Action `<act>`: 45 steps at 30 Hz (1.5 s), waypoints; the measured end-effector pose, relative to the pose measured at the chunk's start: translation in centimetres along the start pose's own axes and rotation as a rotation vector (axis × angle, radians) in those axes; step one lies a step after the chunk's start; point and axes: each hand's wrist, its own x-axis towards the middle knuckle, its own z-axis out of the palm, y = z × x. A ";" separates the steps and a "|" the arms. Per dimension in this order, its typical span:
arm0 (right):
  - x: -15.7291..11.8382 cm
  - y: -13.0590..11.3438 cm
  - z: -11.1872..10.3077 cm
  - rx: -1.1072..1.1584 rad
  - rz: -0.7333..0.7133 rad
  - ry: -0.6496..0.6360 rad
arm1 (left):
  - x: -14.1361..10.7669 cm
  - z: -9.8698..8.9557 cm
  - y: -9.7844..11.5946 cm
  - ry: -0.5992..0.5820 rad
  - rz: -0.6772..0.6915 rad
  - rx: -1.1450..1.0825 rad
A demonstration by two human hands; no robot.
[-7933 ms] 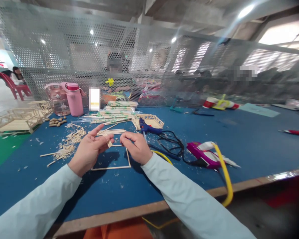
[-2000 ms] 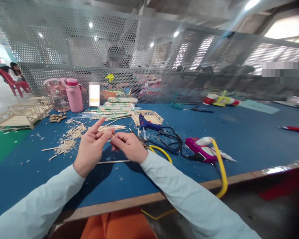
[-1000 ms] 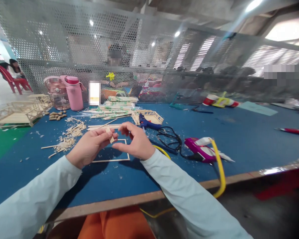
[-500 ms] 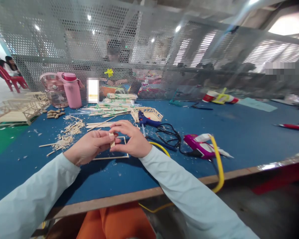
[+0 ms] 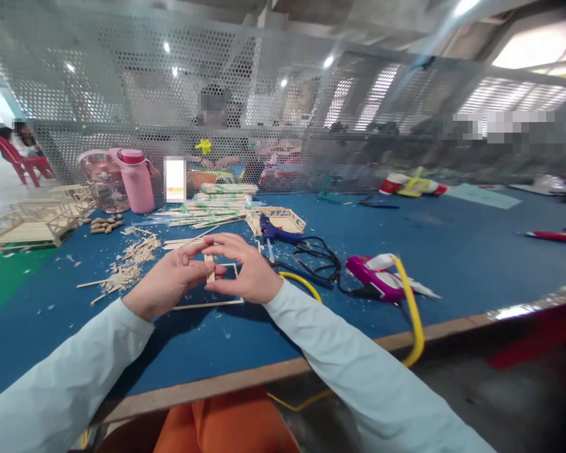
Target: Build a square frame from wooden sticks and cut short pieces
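A small bundle of short wooden sticks [image 5: 210,269] stands upright between my hands above the table. My left hand [image 5: 165,283] pinches it from the left with thumb and fingers. My right hand [image 5: 252,267] curves around the bundle from the right, fingertips at its top end and thumb by its bottom end. Beneath both hands a rectangular frame of thin sticks [image 5: 212,306] lies flat, partly covered by them. Longer loose sticks [image 5: 182,243] lie just behind. A blue glue gun [image 5: 283,234] rests beyond my right hand, beside a low wooden tray-like piece [image 5: 290,220] with lattice sides.
Scattered stick offcuts [image 5: 139,251] and peanuts [image 5: 106,224] lie left. Packs of sticks [image 5: 217,204], a pink bottle [image 5: 138,185] and wooden models [image 5: 33,220] stand behind. A purple device [image 5: 375,277], black cord [image 5: 323,261] and yellow tube [image 5: 408,308] occupy the right. A perforated screen [image 5: 283,138] closes the back.
Both hands stay together around the short sticks, with only slight finger shifts. The bundle looks a little more upright. The camera view has tilted and shifted slightly.
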 end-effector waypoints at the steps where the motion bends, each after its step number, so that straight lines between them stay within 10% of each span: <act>1: 0.0 -0.1 0.0 0.000 -0.007 0.012 | 0.0 0.0 -0.1 0.006 0.003 -0.002; 11: 0.0 -0.2 0.0 -0.095 0.051 0.085 | -0.3 0.7 0.1 0.187 0.030 -0.082; 25: -0.1 0.2 0.3 -0.059 0.009 0.059 | -0.4 0.7 0.3 0.147 -0.154 -0.054; 45: -0.2 0.4 1.1 0.002 0.055 0.068 | -0.1 0.4 0.0 0.141 -0.033 0.087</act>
